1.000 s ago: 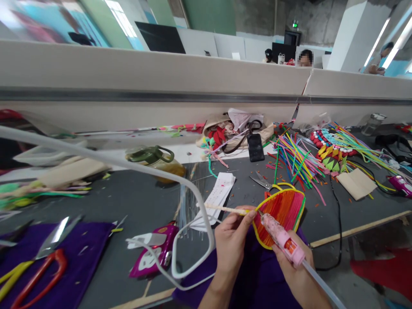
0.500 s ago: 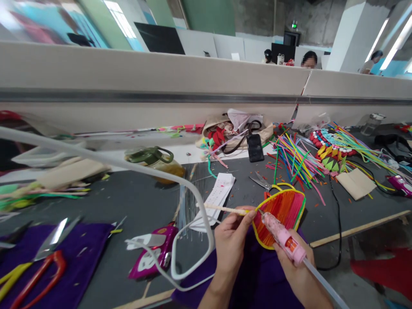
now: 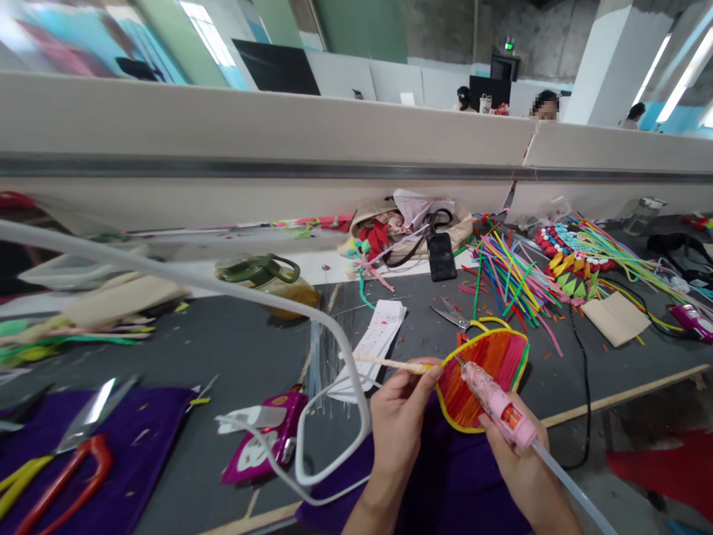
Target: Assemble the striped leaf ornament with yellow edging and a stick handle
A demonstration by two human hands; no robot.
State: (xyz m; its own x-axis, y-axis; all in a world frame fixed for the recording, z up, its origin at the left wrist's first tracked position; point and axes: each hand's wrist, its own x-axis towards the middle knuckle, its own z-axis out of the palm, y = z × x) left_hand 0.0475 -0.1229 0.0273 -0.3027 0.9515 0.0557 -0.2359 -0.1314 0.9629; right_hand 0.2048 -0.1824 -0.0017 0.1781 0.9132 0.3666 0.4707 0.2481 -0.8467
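The left hand (image 3: pixel 398 416) pinches a pale stick (image 3: pixel 384 362) between thumb and fingers, right where it meets the near edge of a leaf-shaped fan (image 3: pixel 482 375). The right hand (image 3: pixel 515 464) is wrapped around a pink glue gun (image 3: pixel 498 406), whose nozzle rests on the fan's face close to that same joint. A clear glue rod trails from the back of the gun toward the lower right.

The fan looks nearly finished: its face is fully filled with red and orange strands, and a yellow and green rim runs all the way round it. The stick juts out to the left of the fan like a handle, and whether it is already fixed cannot be told; going by the nozzle at the joint, I judge that gluing the handle is the part in hand, and little else seems left on this piece.

Beyond the fan lie scissors (image 3: pixel 452 315) and a heap of coloured sticks (image 3: pixel 512 279). To the fan's left are a stack of white paper strips (image 3: pixel 379 334), a purple glue gun (image 3: pixel 264 438) and a looping white cable (image 3: pixel 334 416). Under the fan and both hands is a purple cloth (image 3: pixel 445 483) on the dark table (image 3: pixel 223 342).
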